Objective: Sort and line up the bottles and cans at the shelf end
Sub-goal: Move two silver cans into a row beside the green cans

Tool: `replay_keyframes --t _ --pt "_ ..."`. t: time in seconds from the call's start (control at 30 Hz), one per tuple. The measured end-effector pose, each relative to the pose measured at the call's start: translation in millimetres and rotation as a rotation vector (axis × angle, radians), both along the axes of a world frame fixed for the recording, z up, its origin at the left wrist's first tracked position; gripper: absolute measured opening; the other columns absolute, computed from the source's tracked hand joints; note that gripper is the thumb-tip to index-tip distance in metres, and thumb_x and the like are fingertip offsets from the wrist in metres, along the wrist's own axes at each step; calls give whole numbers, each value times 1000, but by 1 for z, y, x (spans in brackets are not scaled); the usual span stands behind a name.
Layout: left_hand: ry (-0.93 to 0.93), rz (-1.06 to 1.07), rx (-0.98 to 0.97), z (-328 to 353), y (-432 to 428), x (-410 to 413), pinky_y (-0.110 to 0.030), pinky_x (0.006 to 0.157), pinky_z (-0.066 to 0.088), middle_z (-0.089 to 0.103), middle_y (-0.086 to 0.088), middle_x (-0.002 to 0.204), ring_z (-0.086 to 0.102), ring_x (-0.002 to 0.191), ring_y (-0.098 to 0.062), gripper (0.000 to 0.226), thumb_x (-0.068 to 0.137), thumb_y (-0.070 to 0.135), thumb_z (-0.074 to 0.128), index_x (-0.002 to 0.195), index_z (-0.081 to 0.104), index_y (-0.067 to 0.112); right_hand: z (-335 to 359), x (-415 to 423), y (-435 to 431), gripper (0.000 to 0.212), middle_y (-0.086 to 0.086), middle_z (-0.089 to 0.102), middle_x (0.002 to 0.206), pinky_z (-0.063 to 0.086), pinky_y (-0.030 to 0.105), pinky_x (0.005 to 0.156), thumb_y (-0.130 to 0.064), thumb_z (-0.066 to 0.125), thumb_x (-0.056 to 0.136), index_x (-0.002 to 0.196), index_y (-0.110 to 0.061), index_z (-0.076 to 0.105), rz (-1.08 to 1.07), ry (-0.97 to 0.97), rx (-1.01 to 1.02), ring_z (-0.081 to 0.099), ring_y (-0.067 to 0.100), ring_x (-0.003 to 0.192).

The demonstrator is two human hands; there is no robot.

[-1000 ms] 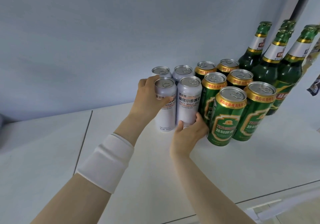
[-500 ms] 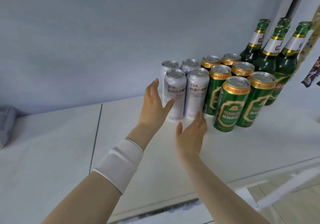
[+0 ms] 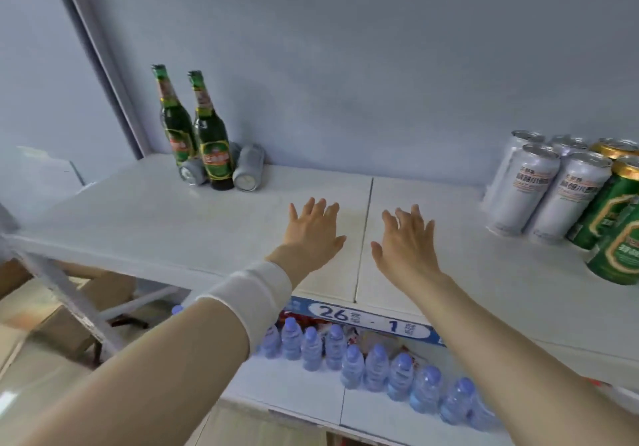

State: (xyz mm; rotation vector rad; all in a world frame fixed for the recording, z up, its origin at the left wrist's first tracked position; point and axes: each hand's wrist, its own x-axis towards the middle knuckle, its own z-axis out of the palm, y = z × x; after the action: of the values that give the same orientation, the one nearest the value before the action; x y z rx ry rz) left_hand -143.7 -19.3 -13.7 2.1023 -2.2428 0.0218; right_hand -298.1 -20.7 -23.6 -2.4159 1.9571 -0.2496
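Note:
My left hand (image 3: pixel 313 229) and my right hand (image 3: pixel 408 241) hover over the middle of the white shelf (image 3: pixel 138 210), fingers spread and holding nothing. At the right end stand upright white cans (image 3: pixel 524 190) in rows, with green cans (image 3: pixel 613 255) beside them at the frame edge. At the far left two green beer bottles (image 3: pixel 211 134) stand upright. Two white cans (image 3: pixel 248 168) lie on their sides there, one behind the bottles and one just right of them.
A grey upright post (image 3: pixel 100 58) rises left of the bottles. Below the shelf edge a label reads 26-1 (image 3: pixel 366 319). Several blue-capped water bottles (image 3: pixel 377 366) line the lower shelf. Cardboard boxes (image 3: pixel 72 304) sit on the floor at the left.
Both hands have let go of the white cans and drawn back left to the shelf's middle. The view has swung left, revealing the two bottles and the tipped cans.

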Motion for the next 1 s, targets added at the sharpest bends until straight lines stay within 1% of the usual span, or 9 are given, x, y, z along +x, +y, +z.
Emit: replay_keyframes --t 0.2,0.3,0.43,0.57,0.7,0.77,0.83,0.9,1.0 --pt "72 110 -66 14 36 132 -53 116 8 18 -9 155 10 144 -28 65 93 39 43 145 16 12 15 155 12 60 12 13 155 6 53 117 -35 37 96 146 -12 12 122 -11 -23 -1 34 145" --pt "120 147 -68 13 48 204 -53 116 9 20 -10 154 12 144 -29 65 93 40 44 145 17 11 15 235 16 59 14 14 155 6 53 117 -34 37 96 145 -11 14 138 -60 8 -1 34 144" --pt "176 160 -34 3 46 272 -53 116 12 22 -10 154 13 144 -29 66 93 41 44 145 18 11 4 306 16 60 15 15 154 8 53 116 -35 38 95 145 -9 15 136 -73 27 1 35 144" --pt "205 133 -32 -8 12 309 -53 115 14 24 -10 152 16 143 -29 65 92 41 44 144 19 11 -5 331 -9 58 16 19 152 13 54 116 -34 40 94 142 -8 19 83 -19 -11 5 35 144" --pt "201 121 -64 -17 -36 328 -53 114 20 30 -11 149 25 139 -30 63 92 41 45 142 22 11 -12 337 -58 58 18 24 149 19 53 114 -35 46 92 139 -8 25 -11 -12 -61 12 37 142" --pt "258 158 -61 -21 -59 335 -50 112 25 29 -12 149 28 137 -32 62 92 39 46 141 23 9 -18 335 -84 60 19 28 147 23 53 112 -37 50 90 137 -7 28 -42 -25 -89 18 38 139" --pt "355 206 -72 -26 -80 343 -46 107 32 30 -12 147 32 134 -32 63 91 38 50 140 23 9 -21 333 -107 66 20 29 146 27 52 110 -39 53 88 139 -7 26 -66 -83 -92 23 37 137" --pt "417 237 -67 -31 -101 352 -44 106 33 27 -14 149 32 134 -33 70 89 38 53 142 19 8 -25 332 -125 74 20 25 149 28 50 111 -40 56 86 142 -8 20 -79 -144 -83 22 36 138" --pt "445 248 -53 -41 -128 363 -44 106 33 22 -16 151 31 135 -35 79 86 39 57 146 11 12 -34 330 -147 81 19 19 152 31 48 109 -38 63 83 145 -12 16 -86 -200 -78 20 35 139"
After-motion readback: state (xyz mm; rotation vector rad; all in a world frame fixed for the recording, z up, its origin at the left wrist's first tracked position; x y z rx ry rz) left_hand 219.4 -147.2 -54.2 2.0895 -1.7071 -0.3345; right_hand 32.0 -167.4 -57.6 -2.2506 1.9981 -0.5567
